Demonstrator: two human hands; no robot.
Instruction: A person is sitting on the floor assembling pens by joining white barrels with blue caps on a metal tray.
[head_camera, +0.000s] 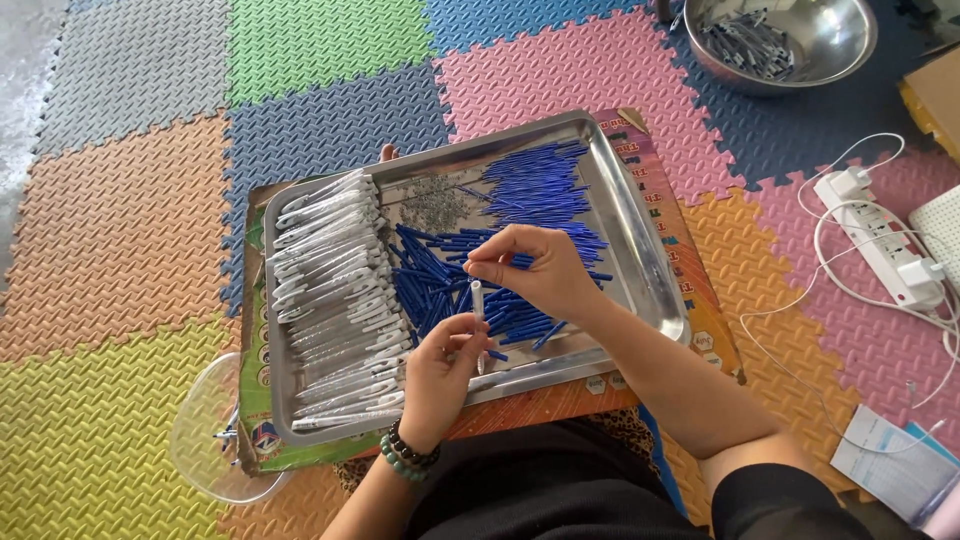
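A steel tray (655, 270) lies in front of me on a printed cardboard box. Its left side holds a long row of white pen barrels (335, 290); its middle and right hold a heap of blue refills (530, 190) and a patch of small metal springs (435, 205). My left hand (440, 375) grips one white pen barrel (477, 300) upright over the tray's near edge. My right hand (530, 272) hovers just above it, fingertips pinched at the barrel's top end on a small part that I cannot make out.
A steel bowl (850, 45) with grey pen parts sits at the far right. A white power strip (885, 240) with cables lies to the right. A clear plastic container (205, 440) rests at the left front. Papers (890, 460) lie near my right elbow. Coloured foam mats cover the floor.
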